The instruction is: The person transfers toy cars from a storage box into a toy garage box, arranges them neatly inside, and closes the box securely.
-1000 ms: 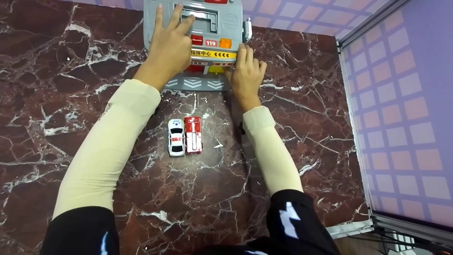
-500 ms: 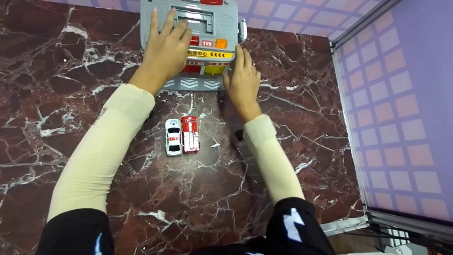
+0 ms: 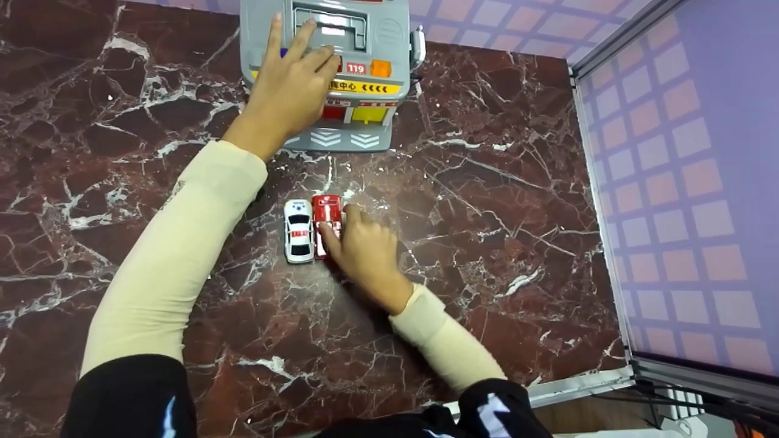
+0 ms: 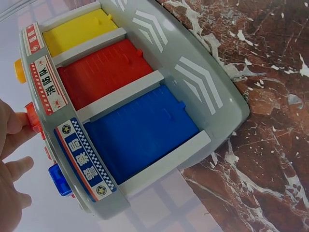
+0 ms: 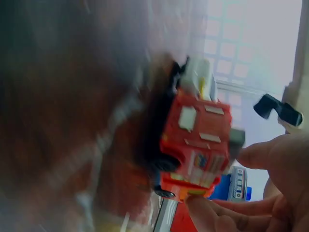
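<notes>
Pinching the red truck [image 3: 327, 220] btwn thumb & fingers, right hand [image 3: 365, 252] holds it on the table [image 3: 487, 182]; white car [image 3: 299, 231] sits just left of the grip. Left hand [image 3: 291, 85] lies flat, fingers straight, atop the garage [image 3: 377, 36], well beyond.

A dark red marble-patterned desk [image 3: 517, 201] carries a grey toy station [image 3: 389, 36] at its far edge, and near the middle a white car [image 3: 299, 234] touching a red fire truck [image 3: 327, 213] side by side.
</notes>
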`<state>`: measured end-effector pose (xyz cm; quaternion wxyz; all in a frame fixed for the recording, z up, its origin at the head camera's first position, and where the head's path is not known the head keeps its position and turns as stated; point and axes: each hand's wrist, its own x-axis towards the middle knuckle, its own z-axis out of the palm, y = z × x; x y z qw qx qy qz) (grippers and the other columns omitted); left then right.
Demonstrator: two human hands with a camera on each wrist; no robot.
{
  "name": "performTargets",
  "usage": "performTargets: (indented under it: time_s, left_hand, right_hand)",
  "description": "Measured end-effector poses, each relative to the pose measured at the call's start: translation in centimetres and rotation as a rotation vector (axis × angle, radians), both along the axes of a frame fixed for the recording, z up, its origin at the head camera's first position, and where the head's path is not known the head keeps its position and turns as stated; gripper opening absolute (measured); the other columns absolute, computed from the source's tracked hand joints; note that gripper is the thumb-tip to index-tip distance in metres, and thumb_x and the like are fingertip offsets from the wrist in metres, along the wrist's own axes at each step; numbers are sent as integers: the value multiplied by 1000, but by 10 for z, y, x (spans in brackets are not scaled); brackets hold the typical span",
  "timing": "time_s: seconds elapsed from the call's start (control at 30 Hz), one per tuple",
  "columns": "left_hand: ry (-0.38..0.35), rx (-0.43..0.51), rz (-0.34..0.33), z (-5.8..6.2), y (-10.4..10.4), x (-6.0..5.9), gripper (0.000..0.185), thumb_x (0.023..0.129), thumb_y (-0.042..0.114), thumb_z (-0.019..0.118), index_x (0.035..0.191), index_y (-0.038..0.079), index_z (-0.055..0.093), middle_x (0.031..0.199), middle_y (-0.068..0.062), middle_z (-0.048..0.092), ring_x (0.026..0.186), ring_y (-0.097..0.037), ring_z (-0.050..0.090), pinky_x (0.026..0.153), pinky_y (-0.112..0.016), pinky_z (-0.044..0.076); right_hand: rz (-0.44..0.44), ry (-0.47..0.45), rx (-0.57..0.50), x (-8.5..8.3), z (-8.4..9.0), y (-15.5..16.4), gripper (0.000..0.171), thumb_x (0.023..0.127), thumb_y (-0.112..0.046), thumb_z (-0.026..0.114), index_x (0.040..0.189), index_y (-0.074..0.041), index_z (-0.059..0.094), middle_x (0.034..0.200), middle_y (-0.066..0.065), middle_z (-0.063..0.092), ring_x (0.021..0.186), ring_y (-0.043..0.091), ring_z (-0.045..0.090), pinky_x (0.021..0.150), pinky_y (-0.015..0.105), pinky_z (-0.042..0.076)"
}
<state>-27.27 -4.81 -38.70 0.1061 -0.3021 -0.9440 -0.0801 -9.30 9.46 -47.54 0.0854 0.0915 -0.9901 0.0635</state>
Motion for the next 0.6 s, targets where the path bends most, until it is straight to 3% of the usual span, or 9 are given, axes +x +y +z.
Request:
performTargets:
  time_s: [0.1, 0.23, 0.43, 0.6]
  left_hand:
    - [-15, -15, 1, 1, 1, 0, 41, 98, 21, 38, 134, 4, 46, 138, -14, 47, 142, -32, 16, 112, -55, -11]
    - [-36, -28, 4, 2, 1, 0, 41, 98, 20, 38, 135, 4, 46, 140, -14, 45, 142, -32, 15, 111, -55, -12]
    - [-50, -24, 8, 4, 2, -1, 41, 98, 21, 39, 135, 4, 46, 140, -14, 46, 142, -32, 15, 111, -54, -12]
    - [-39, -13, 4, 3, 2, 0, 41, 97, 20, 40, 134, 3, 47, 138, -14, 47, 141, -32, 17, 112, -55, -11]
  right_hand:
    - [-47, 11, 40, 8, -4, -6, 56, 86, -61, 48, 101, -7, 54, 61, 3, 58, 39, 17, 51, 32, 27, 41]
    - [-89, -44, 106, 14, -6, -12, 64, 83, -66, 45, 102, -6, 54, 63, 4, 61, 41, 19, 53, 33, 29, 42]
    - [-124, -108, 188, 17, -8, -19, 64, 83, -67, 41, 96, -7, 57, 50, 1, 52, 38, 18, 50, 30, 29, 40]
    - [-132, -112, 179, 17, -8, -20, 61, 83, -62, 46, 94, -4, 62, 48, 1, 52, 37, 16, 48, 30, 27, 39]
